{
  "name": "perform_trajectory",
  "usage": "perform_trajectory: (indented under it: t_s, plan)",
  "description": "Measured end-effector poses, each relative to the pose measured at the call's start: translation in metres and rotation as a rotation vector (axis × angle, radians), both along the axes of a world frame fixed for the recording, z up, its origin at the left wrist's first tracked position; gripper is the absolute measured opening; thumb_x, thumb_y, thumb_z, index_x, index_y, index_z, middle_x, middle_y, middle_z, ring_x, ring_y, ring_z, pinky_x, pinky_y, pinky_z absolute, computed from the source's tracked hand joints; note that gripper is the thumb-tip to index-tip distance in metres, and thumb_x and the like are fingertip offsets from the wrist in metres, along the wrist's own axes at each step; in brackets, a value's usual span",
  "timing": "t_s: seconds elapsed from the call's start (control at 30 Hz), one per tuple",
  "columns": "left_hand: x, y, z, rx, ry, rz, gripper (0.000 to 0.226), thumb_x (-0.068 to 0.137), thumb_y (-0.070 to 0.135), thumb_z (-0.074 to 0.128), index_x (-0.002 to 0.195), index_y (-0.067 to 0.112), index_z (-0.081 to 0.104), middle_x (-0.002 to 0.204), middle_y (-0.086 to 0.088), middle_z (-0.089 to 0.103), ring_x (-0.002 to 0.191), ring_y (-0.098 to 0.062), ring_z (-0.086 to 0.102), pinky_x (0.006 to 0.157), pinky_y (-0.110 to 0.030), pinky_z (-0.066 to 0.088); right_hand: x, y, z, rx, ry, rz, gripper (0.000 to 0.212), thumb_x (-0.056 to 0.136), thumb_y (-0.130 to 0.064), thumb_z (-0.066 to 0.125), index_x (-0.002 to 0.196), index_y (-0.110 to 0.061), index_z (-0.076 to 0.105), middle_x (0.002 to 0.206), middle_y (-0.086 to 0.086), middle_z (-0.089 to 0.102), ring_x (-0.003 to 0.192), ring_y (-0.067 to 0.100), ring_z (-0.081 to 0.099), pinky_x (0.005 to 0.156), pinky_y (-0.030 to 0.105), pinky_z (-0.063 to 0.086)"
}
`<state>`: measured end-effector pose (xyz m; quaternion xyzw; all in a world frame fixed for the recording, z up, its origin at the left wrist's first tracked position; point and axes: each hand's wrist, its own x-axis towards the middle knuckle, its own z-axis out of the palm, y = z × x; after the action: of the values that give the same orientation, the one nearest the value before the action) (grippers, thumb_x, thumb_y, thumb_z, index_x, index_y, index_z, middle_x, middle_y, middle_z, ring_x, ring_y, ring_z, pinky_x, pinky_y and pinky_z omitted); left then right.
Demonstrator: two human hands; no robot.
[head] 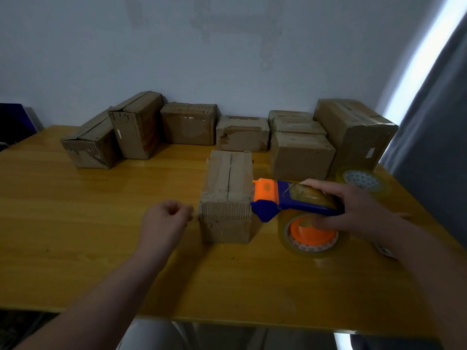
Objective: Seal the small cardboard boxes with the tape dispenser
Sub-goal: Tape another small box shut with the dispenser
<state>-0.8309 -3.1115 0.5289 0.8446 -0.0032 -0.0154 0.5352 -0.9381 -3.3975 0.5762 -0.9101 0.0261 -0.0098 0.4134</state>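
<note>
Hard to make out: the left hand [164, 218] sits just off the front-left corner of the box [227, 188], fingers curled in tight with thumb and forefinger together. There's a pale scrap right at the fingertips that might be a tape end. It's blurry though, so I honestly can't tell if it's pinching anything.
Hidden: the right hand [353, 205] covers the back end of the tape dispenser [290, 200]. Its fingers also hide part of the orange hub of the tape roll [310, 236] loaded in it. I can't tell whether any tape lies on the box's seam either.
Cut off: a dark thing [12, 122] at the far left, only a corner showing. A small pale bit [384, 250] pokes out from under the right forearm, no clue what it is.
Right hand: wrapped round the blue body of the dispenser, thumb on the far side, fingers on the near side over the roll.
Tape dispenser: right of the box, its orange head touching the box's right side up near the top edge. The roll looks like it rests on the counter [75, 223].
Box: mid-counter between the two hands, flaps closed, middle seam running away from me, ragged corrugated strip across the front face.
Other boxes: a row of boxes [189, 125] along the back wall, with a bigger box [353, 132] at the right end.
Spare roll [364, 181]: just behind the right hand, beside the bigger box.
Curtain [429, 122]: grey, hanging at the right.
</note>
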Motion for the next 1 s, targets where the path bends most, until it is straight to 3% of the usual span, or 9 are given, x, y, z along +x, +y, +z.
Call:
perform_trajectory:
  t_s: [0.07,0.13,0.23,0.37,0.43,0.5,0.67,0.87,1.0]
  plan:
    - [-0.007,0.000,0.008,-0.172,-0.079,0.001,0.018,0.094,0.014,0.052,0.100,0.023,0.067,0.101,0.002,0.068,0.098,-0.013,0.061,0.086,-0.033,0.050,0.000,0.003,-0.002,0.002,-0.008,-0.007,0.074,0.074,-0.011,0.079,0.126,-0.048,0.039,0.111,-0.023,0.052,0.090,-0.015,0.057,0.067,0.006,0.049]
    - [-0.015,-0.003,0.014,-0.262,-0.087,-0.126,0.039,0.093,0.008,0.049,0.129,0.024,0.056,0.121,0.009,0.060,0.113,-0.008,0.054,0.088,-0.023,0.046,0.000,0.007,-0.004,0.001,-0.018,-0.007,0.073,0.074,-0.011,0.079,0.122,-0.051,0.039,0.110,-0.023,0.053,0.090,-0.015,0.056,0.068,0.007,0.049]
    - [-0.019,-0.005,0.018,-0.113,-0.119,-0.266,0.068,0.090,0.005,0.056,0.147,0.030,0.029,0.139,0.009,0.046,0.124,-0.008,0.045,0.088,-0.018,0.041,0.000,0.017,-0.006,0.009,-0.068,-0.003,0.071,0.073,-0.010,0.079,0.111,-0.056,0.041,0.107,-0.017,0.060,0.092,-0.006,0.060,0.072,0.012,0.052]
    - [-0.008,-0.003,0.032,0.448,-0.257,-0.331,0.076,0.087,0.019,0.063,0.147,0.036,0.021,0.154,0.000,0.027,0.135,-0.021,0.036,0.106,-0.037,0.039,0.002,0.034,-0.015,0.045,-0.102,-0.016,0.063,0.075,-0.012,0.079,0.109,-0.054,0.048,0.101,-0.006,0.066,0.087,0.006,0.065,0.075,0.025,0.055]
    - [-0.005,-0.008,0.035,0.811,-0.434,-0.418,0.080,0.087,0.029,0.063,0.148,0.038,0.012,0.159,0.006,0.007,0.145,-0.020,0.010,0.117,-0.052,0.010,0.004,0.042,-0.020,0.012,-0.121,-0.024,0.062,0.075,-0.017,0.079,0.118,-0.050,0.049,0.100,-0.008,0.065,0.086,0.005,0.065,0.074,0.027,0.058]
    - [-0.003,-0.014,0.035,0.965,-0.540,-0.555,0.084,0.089,0.031,0.060,0.148,0.038,0.002,0.158,0.012,-0.001,0.145,-0.013,-0.005,0.116,-0.046,-0.006,0.004,0.047,-0.022,-0.019,-0.150,-0.025,0.063,0.075,-0.020,0.079,0.121,-0.050,0.048,0.097,-0.010,0.065,0.085,0.001,0.063,0.071,0.024,0.057]
    - [0.003,-0.017,0.032,0.962,-0.554,-0.643,0.086,0.091,0.027,0.060,0.145,0.039,-0.005,0.157,0.017,-0.001,0.144,-0.006,0.000,0.113,-0.026,-0.003,0.004,0.046,-0.022,-0.069,-0.172,-0.030,0.066,0.074,-0.021,0.079,0.108,-0.061,0.040,0.096,-0.013,0.064,0.084,0.001,0.063,0.070,0.026,0.057]
    - [0.001,-0.018,0.031,0.968,-0.545,-0.584,0.078,0.096,0.021,0.052,0.145,0.040,-0.005,0.155,0.020,0.001,0.142,-0.005,0.004,0.111,-0.024,0.004,-0.001,0.043,-0.006,-0.118,-0.123,-0.019,0.076,0.071,-0.032,0.080,0.131,-0.054,0.038,0.104,-0.012,0.063,0.084,0.006,0.066,0.071,0.031,0.059]
    - [0.003,-0.019,0.031,0.959,-0.540,-0.569,0.071,0.097,0.027,0.049,0.146,0.044,0.001,0.156,0.020,0.006,0.144,-0.009,0.010,0.115,-0.032,0.017,-0.016,0.026,0.007,-0.154,-0.100,-0.010,0.075,0.071,-0.033,0.080,0.127,-0.054,0.035,0.106,-0.025,0.053,0.090,-0.012,0.058,0.069,0.012,0.052]
